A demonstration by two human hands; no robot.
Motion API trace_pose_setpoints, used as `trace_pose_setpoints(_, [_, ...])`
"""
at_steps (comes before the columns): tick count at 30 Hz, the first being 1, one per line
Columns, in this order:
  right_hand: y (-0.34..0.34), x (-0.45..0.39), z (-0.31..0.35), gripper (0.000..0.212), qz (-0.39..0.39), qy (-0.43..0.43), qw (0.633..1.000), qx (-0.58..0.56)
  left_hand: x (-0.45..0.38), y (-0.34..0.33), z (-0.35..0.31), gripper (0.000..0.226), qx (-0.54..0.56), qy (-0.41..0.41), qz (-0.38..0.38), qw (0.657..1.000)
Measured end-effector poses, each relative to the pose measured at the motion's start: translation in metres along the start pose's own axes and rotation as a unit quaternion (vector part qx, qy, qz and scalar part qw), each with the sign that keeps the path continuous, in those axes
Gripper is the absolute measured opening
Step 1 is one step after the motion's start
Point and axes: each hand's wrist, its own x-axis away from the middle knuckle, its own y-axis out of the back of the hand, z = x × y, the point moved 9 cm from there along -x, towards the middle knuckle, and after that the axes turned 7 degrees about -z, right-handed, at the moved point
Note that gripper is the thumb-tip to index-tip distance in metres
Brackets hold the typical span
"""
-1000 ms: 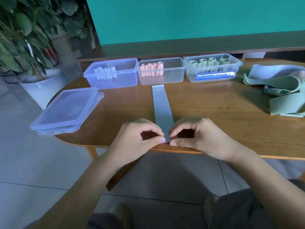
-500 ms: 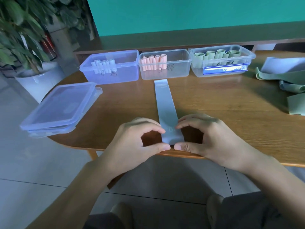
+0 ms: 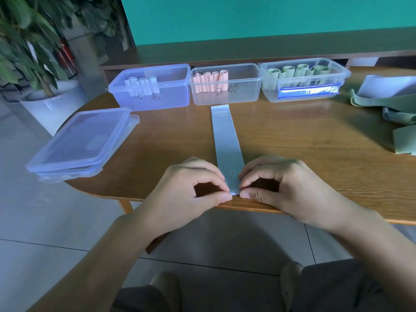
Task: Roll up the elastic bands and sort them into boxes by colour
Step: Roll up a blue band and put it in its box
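Observation:
A pale blue elastic band (image 3: pixel 225 136) lies flat on the wooden table (image 3: pixel 315 154), running from the boxes toward me. My left hand (image 3: pixel 191 190) and my right hand (image 3: pixel 279 185) pinch its near end at the table's front edge, thumbs and forefingers on either corner. At the back stand three boxes: a blue box (image 3: pixel 153 95) with pale blue rolls, a clear box (image 3: pixel 238 93) with pink rolls, and a clear box (image 3: pixel 315 91) with green rolls.
Stacked blue lids (image 3: pixel 78 145) lie at the table's left edge. A heap of loose green and blue bands (image 3: pixel 391 113) sits at the far right. A potted plant (image 3: pixel 45 91) stands on the floor to the left.
Both hands stay at the band's near end, their fingers shifting slightly on it. The head camera has moved a little, so the scene has shifted in view.

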Motion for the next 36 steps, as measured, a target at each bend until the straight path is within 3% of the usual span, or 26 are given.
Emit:
trace_pose_setpoints(11, [0.0,-0.001,-0.003,0.011,-0.004,-0.024,1.0,0.004,-0.002,-0.001,0.001,0.009,-0.013,0.032,-0.012,0.999])
trace_pose_setpoints(19, [-0.004,-0.006,-0.021,0.014,0.019,-0.142,0.989,-0.033,-0.005,-0.011,0.01,0.016,-0.025,0.1,0.017,0.994])
trace_pose_setpoints(24, [-0.002,-0.011,-0.03,0.018,0.013,-0.173,0.984,-0.032,-0.007,-0.012,0.013,0.013,-0.038,0.092,0.02,0.995])
trace_pose_setpoints(27, [-0.001,-0.013,-0.03,0.014,0.008,-0.169,0.984,-0.05,-0.009,-0.008,0.008,0.002,-0.02,0.068,0.011,0.997])
trace_pose_setpoints(31, [-0.002,-0.014,-0.022,0.011,0.014,-0.113,0.99,-0.083,-0.009,-0.01,-0.001,0.012,-0.007,0.025,0.012,1.0])
trace_pose_setpoints(36, [-0.007,-0.012,-0.01,0.012,0.036,-0.038,0.996,-0.077,-0.007,-0.009,-0.003,0.01,-0.031,-0.008,0.003,0.999])
